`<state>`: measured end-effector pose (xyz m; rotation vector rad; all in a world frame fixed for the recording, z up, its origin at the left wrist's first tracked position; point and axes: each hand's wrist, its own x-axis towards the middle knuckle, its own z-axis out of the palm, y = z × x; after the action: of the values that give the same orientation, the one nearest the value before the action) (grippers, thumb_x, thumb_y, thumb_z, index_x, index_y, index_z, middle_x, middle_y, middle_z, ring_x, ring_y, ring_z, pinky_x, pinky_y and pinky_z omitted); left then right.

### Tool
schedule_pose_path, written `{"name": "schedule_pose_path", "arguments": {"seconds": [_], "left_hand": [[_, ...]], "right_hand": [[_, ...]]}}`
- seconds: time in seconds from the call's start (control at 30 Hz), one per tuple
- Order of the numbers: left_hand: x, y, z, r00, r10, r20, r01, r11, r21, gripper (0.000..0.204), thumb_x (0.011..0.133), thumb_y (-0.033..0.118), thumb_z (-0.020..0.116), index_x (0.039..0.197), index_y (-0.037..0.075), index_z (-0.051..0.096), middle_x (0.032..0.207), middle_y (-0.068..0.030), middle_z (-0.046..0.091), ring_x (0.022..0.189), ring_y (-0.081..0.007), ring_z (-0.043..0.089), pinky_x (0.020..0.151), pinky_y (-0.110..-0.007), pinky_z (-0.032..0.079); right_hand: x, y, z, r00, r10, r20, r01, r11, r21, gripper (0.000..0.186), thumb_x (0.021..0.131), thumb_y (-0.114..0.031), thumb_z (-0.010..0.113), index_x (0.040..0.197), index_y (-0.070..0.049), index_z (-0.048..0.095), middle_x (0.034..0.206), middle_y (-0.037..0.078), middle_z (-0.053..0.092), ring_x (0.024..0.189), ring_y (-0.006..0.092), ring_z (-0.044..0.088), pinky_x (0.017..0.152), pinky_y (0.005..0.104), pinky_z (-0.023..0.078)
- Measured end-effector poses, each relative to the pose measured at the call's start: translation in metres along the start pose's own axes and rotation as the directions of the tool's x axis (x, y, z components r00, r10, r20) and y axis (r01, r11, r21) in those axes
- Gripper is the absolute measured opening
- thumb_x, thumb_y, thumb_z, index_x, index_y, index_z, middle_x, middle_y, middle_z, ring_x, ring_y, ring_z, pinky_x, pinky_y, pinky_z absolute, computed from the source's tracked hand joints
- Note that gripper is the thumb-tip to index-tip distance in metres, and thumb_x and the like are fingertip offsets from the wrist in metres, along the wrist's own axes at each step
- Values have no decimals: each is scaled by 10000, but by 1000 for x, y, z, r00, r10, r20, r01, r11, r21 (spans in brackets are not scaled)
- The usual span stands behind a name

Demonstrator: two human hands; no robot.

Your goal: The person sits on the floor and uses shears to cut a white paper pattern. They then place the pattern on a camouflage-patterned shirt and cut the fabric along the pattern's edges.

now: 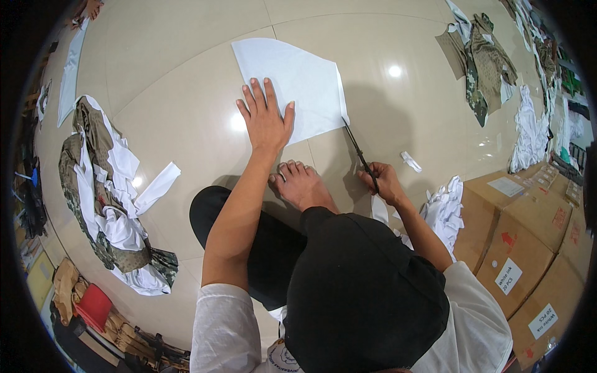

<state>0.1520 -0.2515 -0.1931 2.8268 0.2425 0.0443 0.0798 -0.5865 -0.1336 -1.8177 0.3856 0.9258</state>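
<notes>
A white piece of cloth [305, 74] with a curved far edge lies flat on the tiled floor in front of me. My left hand [265, 118] presses on its left part, palm down with the fingers stretched out and spread. In my right hand [385, 183] is a pair of dark scissors [356, 149], the fingers closed round the handles. The scissors' tips touch the cloth's lower right corner, and the blades look nearly closed. A bare foot [303, 186] rests just below the cloth, between my hands.
Camouflage and white cloth pieces [106, 199] lie heaped at the left, more camouflage pieces [482, 62] at the far right. A small white scrap [411, 161] and a crumpled white pile [444, 208] are right of my right hand. Cardboard boxes [522, 242] stand at the right.
</notes>
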Motion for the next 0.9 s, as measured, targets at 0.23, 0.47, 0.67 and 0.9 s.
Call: {"name": "schedule_pose_path", "arguments": {"seconds": [0.23,0.47,0.67,0.9], "left_hand": [[0,-1,2,1000,8,-19,-8,1000,-8,860,1058,550,447,1672,9,184,1723,-298,132,1596,-498,74,1260,-660,43],[-1,-1,1,1000,3,4,-3,1000,1,859,1058,550,446,1672,10,184,1728,-292,117,1598,-494,65,1261,-660,39],[-1,-1,2,1000,4,0,-4,1000,6,856,1059,550,443,1672,11,185,1727,-292,123,1600,-492,56,1259,-664,29],[-4,1,4,1000,-1,-19,1,1000,-2,855,1058,540,451,1673,11,181,1724,-296,132,1598,-494,64,1255,-670,30]], "right_hand": [[-1,-2,2,999,31,14,-31,999,26,371,913,-296,818,738,-91,563,613,-5,564,520,86,539,461,258,408],[5,-13,8,998,45,40,-49,995,92,394,911,-341,823,746,-94,565,623,-3,564,524,91,529,473,265,397],[11,-13,11,999,17,43,-23,990,142,407,916,-343,828,741,-99,554,602,-5,546,507,93,517,465,268,389],[11,-13,16,999,34,34,-39,983,178,400,917,-326,829,738,-105,548,598,4,554,500,90,519,458,266,393]]}}
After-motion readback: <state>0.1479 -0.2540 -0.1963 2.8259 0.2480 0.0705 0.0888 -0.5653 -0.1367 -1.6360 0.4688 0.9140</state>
